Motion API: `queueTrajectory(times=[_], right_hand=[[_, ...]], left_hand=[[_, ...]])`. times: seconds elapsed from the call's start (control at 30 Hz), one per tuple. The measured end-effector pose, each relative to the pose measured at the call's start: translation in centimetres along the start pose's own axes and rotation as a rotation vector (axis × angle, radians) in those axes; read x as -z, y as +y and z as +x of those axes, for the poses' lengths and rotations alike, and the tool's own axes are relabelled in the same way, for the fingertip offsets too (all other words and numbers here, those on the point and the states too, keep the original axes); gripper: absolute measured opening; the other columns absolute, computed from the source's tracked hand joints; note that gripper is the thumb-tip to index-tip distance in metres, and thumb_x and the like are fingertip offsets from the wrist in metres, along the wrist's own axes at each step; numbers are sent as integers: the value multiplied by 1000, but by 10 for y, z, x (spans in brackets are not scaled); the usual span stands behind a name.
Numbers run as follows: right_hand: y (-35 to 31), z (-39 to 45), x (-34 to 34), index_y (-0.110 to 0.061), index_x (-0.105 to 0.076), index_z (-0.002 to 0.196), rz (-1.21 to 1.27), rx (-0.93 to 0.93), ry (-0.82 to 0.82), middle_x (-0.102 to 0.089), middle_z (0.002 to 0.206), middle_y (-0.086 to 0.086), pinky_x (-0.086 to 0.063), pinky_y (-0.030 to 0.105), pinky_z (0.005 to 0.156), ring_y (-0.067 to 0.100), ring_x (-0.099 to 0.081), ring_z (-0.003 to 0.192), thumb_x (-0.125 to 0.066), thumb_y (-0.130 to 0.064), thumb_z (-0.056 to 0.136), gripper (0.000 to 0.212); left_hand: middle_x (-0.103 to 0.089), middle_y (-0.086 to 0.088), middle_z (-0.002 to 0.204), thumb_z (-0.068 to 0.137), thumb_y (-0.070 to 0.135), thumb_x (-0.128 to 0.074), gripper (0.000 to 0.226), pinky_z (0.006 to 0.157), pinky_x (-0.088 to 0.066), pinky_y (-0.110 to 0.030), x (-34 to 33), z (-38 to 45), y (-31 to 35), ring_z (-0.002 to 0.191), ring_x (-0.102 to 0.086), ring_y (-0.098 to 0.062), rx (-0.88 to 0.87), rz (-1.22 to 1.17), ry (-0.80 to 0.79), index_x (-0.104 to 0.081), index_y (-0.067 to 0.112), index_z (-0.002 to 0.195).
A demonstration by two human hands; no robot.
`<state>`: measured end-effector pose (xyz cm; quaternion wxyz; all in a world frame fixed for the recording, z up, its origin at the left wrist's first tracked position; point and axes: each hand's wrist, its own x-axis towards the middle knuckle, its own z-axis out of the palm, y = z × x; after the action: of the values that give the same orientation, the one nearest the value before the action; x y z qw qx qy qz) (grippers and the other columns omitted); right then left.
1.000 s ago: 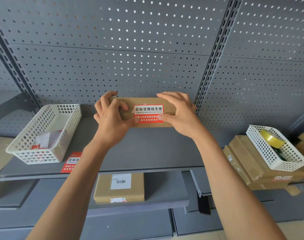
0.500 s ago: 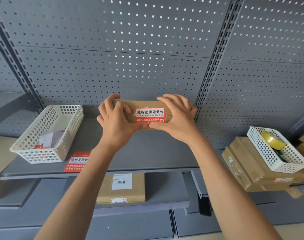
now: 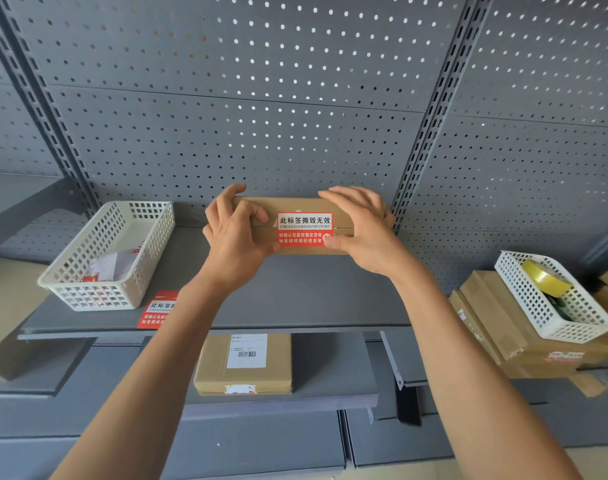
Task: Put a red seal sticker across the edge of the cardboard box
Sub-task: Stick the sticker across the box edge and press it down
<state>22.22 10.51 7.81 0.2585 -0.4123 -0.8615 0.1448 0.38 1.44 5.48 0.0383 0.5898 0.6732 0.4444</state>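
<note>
A flat brown cardboard box (image 3: 292, 204) is held up at the back of the grey shelf (image 3: 295, 292), near the pegboard. A red and white seal sticker (image 3: 304, 228) lies across the box's seam, folded over its front edge. My left hand (image 3: 235, 237) grips the box's left end, fingers curled over the top. My right hand (image 3: 361, 226) grips the right end, its thumb pressing the sticker's lower right corner.
A white basket (image 3: 105, 258) with sticker sheets stands at the shelf's left; a loose red sticker (image 3: 155, 310) lies beside it. Another basket (image 3: 555, 296) with a yellow tape roll (image 3: 545, 282) sits on stacked boxes at right. A labelled box (image 3: 243, 363) rests on the lower shelf.
The box has tilted in my hands, so more of the sticker's lower red part faces me again. My right thumb has come to the sticker's lower right corner.
</note>
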Motion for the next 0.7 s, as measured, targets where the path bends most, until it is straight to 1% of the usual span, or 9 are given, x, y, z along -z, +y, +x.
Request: queueTrajectory(times=[0.1,0.23,0.37,0.43,0.5,0.57,0.6,0.7], right_hand=[[0,-1,3,-42,-37,149,21,-7,-42,-29,156,-22,-4,38,114,6,-8,147,-74,-21,87,76],[0,-4,6,-43,-35,150,24,-23,-77,-24,160,-20,0,41,117,5,-4,149,-70,-14,89,76],[0,-7,6,-43,-34,151,17,-26,-95,-22,161,-20,-1,47,121,7,-3,150,-66,-10,91,76],[1,-7,6,-43,-35,150,45,-36,-100,-24,160,-20,-3,50,122,7,-5,150,-62,-8,92,73],[-1,-7,5,-42,-40,148,78,-45,-71,-29,159,-20,-6,51,122,7,-9,150,-58,-15,96,62],[-5,-7,4,-42,-45,145,76,-51,-23,-36,156,-19,-8,49,121,8,-13,149,-57,-27,98,51],[-7,-7,3,-41,-46,144,67,-54,-11,-38,155,-19,-8,48,120,9,-14,149,-58,-30,97,50],[-7,-7,1,-40,-47,144,44,-50,-11,-39,154,-17,-9,47,120,11,-15,149,-60,-26,97,51]], left_hand=[[-25,1,156,67,19,-89,46,103,-21,-41,1,-1,1,143,-16,-26,10,6,-16,-52,26,94],[-25,-1,156,68,17,-88,44,107,-22,-47,0,-4,2,143,-16,-28,26,26,-28,-56,19,98],[-24,0,156,71,14,-85,40,107,-22,-48,3,-7,4,142,-15,-27,38,11,-55,-55,22,97],[-25,0,155,76,14,-81,34,109,-22,-49,3,-9,2,143,-15,-25,37,-3,-54,-55,24,96],[-28,1,154,82,23,-77,24,108,-22,-47,1,-11,4,142,-16,-24,41,-28,-19,-55,25,92],[-31,2,152,85,35,-75,22,106,-22,-44,-2,-11,8,142,-17,-24,67,-37,30,-56,25,88],[-32,2,151,85,37,-74,23,106,-22,-44,-4,-10,10,142,-18,-25,82,-32,46,-56,24,87],[-32,1,151,87,36,-73,21,108,-23,-46,-5,-7,11,142,-18,-26,94,-22,40,-57,22,88]])
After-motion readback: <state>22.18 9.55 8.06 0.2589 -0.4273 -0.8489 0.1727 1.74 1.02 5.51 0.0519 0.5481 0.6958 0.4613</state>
